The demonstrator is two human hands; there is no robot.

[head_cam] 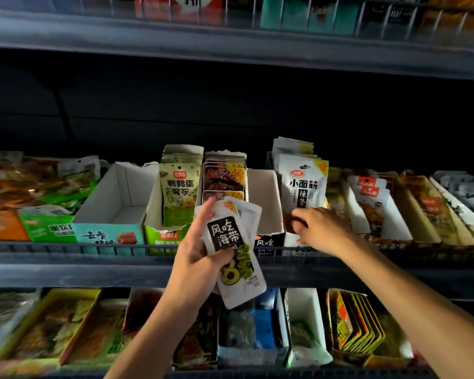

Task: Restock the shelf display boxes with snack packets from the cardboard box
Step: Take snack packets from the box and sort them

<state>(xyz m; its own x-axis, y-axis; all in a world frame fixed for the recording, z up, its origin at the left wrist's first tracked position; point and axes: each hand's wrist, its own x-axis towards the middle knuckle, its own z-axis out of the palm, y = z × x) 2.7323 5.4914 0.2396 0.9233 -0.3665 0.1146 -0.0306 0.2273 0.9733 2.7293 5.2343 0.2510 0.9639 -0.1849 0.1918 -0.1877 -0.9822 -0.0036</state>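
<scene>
Dim shelving: my left hand (195, 258) grips white kelp snack packets (237, 253); right hand (319, 228), fingers loosely curled, touches the noodle pouches at two o'clock; white cardboard display box (266, 198) at twelve still unfilled.

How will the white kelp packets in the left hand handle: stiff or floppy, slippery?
The kelp packets look like thin, flat, glossy film pouches, so probably light and slippery against each other. The left hand grips several by the lower half and their tops stay up, suggesting some stiffness when stacked.
</scene>
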